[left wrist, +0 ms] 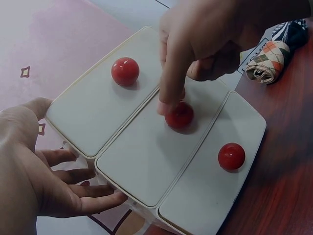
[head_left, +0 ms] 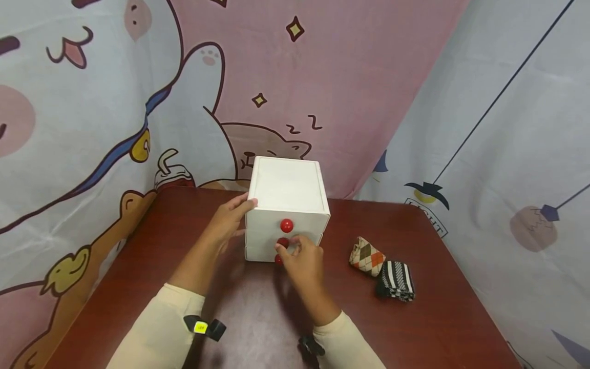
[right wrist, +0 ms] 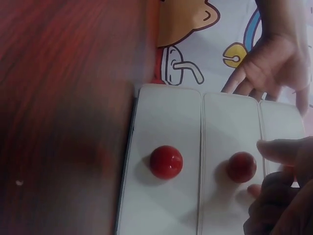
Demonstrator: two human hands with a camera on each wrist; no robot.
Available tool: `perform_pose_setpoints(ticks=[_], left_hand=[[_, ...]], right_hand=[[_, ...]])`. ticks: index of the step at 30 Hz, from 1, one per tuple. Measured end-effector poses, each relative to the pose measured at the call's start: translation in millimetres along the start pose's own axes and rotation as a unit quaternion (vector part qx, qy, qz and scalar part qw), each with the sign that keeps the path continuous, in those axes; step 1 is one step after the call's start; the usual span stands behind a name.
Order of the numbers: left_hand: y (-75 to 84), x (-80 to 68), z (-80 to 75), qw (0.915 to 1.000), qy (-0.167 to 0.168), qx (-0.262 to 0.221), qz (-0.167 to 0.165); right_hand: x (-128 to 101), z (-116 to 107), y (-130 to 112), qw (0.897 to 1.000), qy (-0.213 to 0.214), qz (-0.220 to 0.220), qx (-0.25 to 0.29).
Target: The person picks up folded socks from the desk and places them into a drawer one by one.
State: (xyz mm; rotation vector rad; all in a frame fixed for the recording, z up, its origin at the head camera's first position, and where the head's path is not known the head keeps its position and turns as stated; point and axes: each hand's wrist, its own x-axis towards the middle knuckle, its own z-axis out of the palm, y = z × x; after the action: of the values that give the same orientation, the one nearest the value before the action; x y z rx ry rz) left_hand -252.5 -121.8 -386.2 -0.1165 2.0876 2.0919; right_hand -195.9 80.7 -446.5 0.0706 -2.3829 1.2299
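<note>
Right hand (head_left: 301, 259) (fingers) touching middle knob (left wrist: 179, 116)

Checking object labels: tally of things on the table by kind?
Drawer unit: 1
Red knobs: 3
Folded socks, argyle and striped: 2
Hands, left and right: 2
Total: 8

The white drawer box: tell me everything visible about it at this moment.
The drawer box is a small white cube, apparently plastic, standing upright on the dark red table near the cartoon backdrop. Its front carries three stacked drawers, each with a round red knob; all look closed or nearly so. The left hand rests flat against its left side with straight fingers. The right hand is at the middle knob, a fingertip touching it. Two folded socks lie apart to its right.
</note>
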Motion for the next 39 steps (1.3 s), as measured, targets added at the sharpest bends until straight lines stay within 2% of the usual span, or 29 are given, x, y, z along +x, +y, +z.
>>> perform_pose_setpoints(ticks=[8, 15, 25, 32, 39], left_hand=[[-1.9, 0.5, -0.6, 1.0000, -0.008, -0.001, 0.005], [-1.7, 0.4, 0.7, 0.9999, -0.009, -0.005, 0.004], [-0.4, 0.0, 0.6, 1.0000, -0.004, -0.006, -0.001], [1.2, -0.6, 0.7, 1.0000, 0.000, -0.004, 0.000], [0.8, -0.6, 0.6, 1.0000, -0.002, -0.005, 0.002]], right_hand=[[5, 5, -2, 0.993, -0.026, 0.057, -0.105], [6, 8, -3, 0.990, -0.028, 0.065, -0.122], [0, 5, -4, 0.989, -0.021, 0.038, -0.138], [-15, -6, -9, 0.984, -0.035, 0.002, -0.177], [-30, -18, -15, 0.980, -0.046, -0.027, -0.192]])
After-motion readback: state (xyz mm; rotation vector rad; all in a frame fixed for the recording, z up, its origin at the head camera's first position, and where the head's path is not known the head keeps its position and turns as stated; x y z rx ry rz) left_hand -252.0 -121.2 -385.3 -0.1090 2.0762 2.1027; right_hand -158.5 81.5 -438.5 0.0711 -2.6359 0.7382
